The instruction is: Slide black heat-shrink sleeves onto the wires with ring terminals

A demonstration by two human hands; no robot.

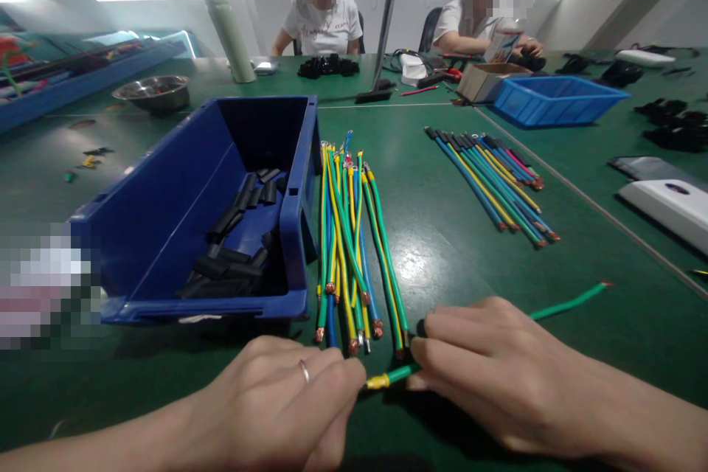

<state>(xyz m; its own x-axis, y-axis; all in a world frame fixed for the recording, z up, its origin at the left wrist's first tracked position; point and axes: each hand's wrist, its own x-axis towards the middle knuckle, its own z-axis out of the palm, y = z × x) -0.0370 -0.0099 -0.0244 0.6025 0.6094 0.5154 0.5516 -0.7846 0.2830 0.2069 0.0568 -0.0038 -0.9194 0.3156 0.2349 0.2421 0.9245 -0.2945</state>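
A green wire (572,304) with a yellow sleeve near its left end runs between my two hands. My left hand (296,402) is closed on that left end. My right hand (492,372) pinches the wire further right, with a small black piece (422,327) at its fingertips; the wire's copper end sticks out beyond the hand. Just ahead of my hands lies a bunch of green, yellow and blue wires (343,236) with bare copper ends towards me. A blue bin (193,199) to the left holds black tube pieces (221,273).
Another row of wires (487,184), several with black sleeves, lies to the right. Further back are a light blue tray (558,99), a cardboard box (481,82), a metal bowl (155,94) and a green bottle (229,37). Two people sit across the table. A white device (669,210) is at the right.
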